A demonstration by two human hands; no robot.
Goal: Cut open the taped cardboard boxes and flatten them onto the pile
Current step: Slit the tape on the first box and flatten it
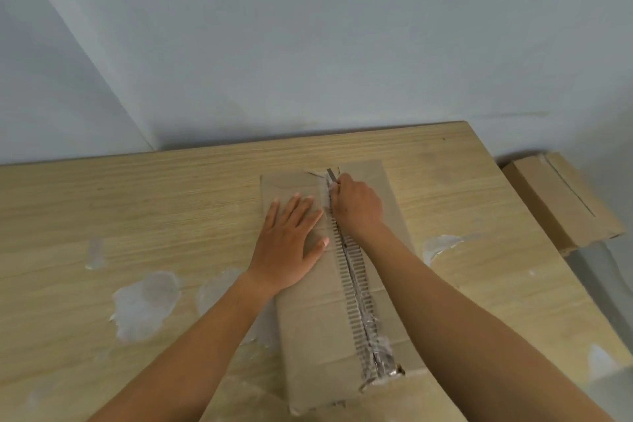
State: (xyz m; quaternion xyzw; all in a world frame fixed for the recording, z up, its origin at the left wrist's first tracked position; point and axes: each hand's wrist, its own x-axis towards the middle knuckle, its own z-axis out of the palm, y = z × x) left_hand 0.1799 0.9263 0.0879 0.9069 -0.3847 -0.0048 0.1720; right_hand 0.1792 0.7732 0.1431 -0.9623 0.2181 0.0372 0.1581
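Note:
A long brown cardboard box (315, 325) lies on the wooden table (137, 202), its taped middle seam (359, 295) running away from me. My left hand (291, 243) presses flat on the box's left flap, fingers spread. My right hand (356, 205) is closed around a cutter whose grey blade (331, 175) pokes out at the far end of the seam. The tape along the near part of the seam is split and crumpled.
Another cardboard box (561, 202) sits on the floor beyond the table's right edge. White patches of worn surface (144, 305) mark the tabletop to the left. A pale wall rises right behind the table's far edge.

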